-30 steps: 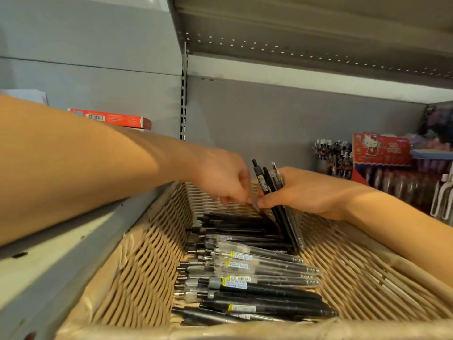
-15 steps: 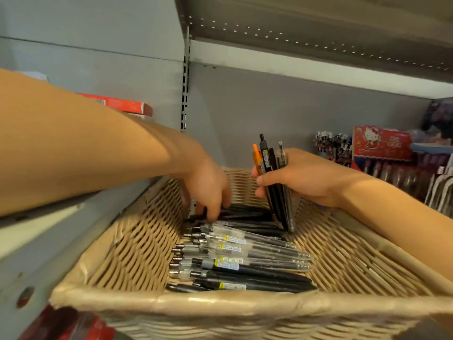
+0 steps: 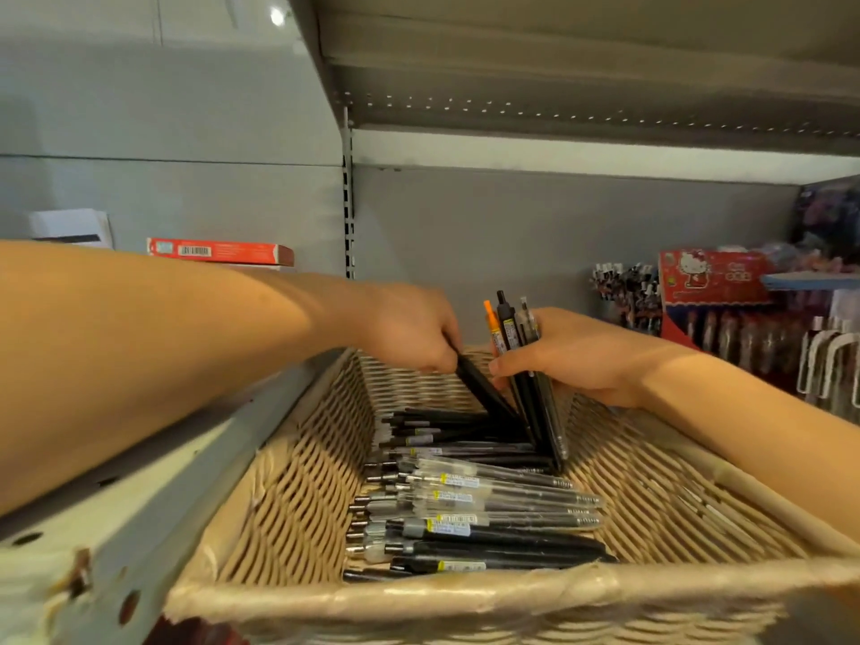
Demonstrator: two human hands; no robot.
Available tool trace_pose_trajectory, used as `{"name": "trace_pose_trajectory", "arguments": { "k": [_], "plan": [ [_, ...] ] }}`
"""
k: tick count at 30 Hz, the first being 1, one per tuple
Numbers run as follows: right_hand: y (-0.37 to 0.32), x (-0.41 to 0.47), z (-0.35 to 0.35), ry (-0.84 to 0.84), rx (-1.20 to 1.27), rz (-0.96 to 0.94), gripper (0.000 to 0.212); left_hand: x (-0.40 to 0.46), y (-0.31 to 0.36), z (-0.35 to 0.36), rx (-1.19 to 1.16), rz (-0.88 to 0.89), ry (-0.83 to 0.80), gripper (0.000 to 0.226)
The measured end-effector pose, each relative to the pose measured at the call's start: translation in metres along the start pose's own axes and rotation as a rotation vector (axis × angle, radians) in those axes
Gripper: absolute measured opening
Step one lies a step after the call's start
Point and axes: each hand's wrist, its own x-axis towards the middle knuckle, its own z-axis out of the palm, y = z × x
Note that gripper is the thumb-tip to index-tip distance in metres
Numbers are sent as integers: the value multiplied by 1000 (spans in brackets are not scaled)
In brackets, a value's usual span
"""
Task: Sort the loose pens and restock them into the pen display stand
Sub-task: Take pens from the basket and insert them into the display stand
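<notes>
While our right hand grips upright pens, our left hand pinches a black pen slanting toward five o'clock.

To my left, a red box with a barcode label lies flat beside a white box. A grey metal shelf hangs overhead. At right stands a red cartoon-cat display box above packaged goods on hooks.
</notes>
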Motion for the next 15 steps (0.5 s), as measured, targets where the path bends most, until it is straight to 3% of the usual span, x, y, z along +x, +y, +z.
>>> {"name": "trace_pose_trajectory", "arguments": {
  "k": [7, 15],
  "plan": [
    [5, 1, -3, 3, 99, 5, 27, -4, 3, -8, -170, 31, 184, 16],
    [5, 2, -2, -49, 100, -54, 30, -1, 1, -1, -482, -1, 159, 16]
  ]
}}
